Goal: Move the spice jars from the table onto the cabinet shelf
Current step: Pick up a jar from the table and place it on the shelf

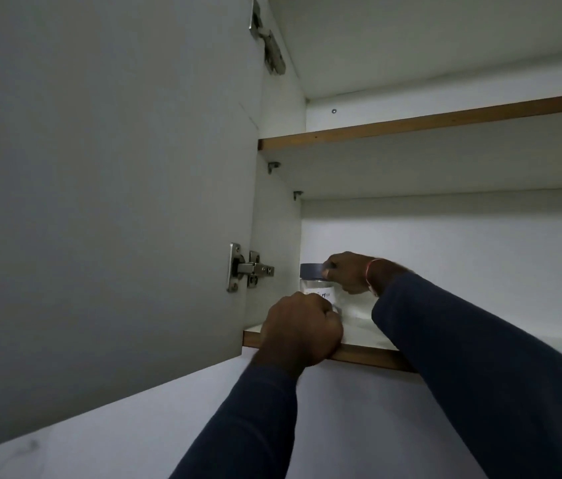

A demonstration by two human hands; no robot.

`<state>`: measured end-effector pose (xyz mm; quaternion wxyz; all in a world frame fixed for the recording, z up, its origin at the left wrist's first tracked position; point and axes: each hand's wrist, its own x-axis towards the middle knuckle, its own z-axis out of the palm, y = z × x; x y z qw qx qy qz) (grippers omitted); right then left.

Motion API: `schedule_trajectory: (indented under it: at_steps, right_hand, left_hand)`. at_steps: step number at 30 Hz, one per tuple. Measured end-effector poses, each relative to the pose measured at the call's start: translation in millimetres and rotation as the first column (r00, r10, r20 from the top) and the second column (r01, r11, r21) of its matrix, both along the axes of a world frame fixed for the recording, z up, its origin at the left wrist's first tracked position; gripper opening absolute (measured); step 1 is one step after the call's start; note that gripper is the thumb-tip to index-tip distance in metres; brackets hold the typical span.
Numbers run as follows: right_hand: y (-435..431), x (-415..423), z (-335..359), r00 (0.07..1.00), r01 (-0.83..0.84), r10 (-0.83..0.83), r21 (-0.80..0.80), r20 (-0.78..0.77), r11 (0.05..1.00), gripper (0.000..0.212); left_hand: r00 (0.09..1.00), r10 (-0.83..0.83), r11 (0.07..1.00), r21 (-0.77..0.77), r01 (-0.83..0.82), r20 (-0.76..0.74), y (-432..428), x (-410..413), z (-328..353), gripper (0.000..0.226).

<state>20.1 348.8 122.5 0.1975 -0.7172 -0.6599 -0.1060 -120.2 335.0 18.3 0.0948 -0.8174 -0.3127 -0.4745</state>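
A clear plastic spice jar with a dark grey screw lid and a white paper label (317, 286) stands upright at the far left of the lower white cabinet shelf with its brown wooden front edge (369, 357), close to the cabinet's left inner wall. The right hand (348, 273), reaching in from the right in a dark blue sleeve with a thin reddish thread at the wrist, curls around the jar at lid height, its fingers touching the lid's right side. The left hand (302, 328) is closed in a fist at the shelf's front edge, just in front of the jar's lower half and hiding it. Whether it grips the jar's base, the shelf lip or nothing at all cannot be told.

By the look of it, this jar has reached the shelf and is being settled into the corner; the grasp has not yet been let go. No other jar shows on the visible part of the shelf, and the upper shelf (428, 124) shows nothing on its front edge. The surface where the jars began is out of view, so how many remain to carry cannot be judged. The open grey cabinet door (107, 202), hung on steel hinges (250, 267), fills the left side.
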Motion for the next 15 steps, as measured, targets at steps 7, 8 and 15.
schedule_trajectory:
  at_steps: [7, 8, 15]
  right_hand:
    - [40, 1, -2, 0.987, 0.107, -0.102, -0.038, 0.126, 0.993, 0.041]
    - [44, 3, -4, 0.985, 0.116, -0.113, -0.017, 0.127, 0.993, 0.040]
    - [67, 13, -9, 0.974, 0.131, -0.140, 0.065, 0.178, 0.989, 0.041]
  left_hand:
    - [0.993, -0.002, 0.988, -0.156, -0.016, -0.114, 6, 4, 5, 0.027]
    - [0.978, 0.008, 0.972, -0.227, -0.056, -0.207, 7, 7, 9, 0.030]
    - [0.836, -0.216, 0.876, -0.478, -0.062, -0.504, 5, 19, 26, 0.036]
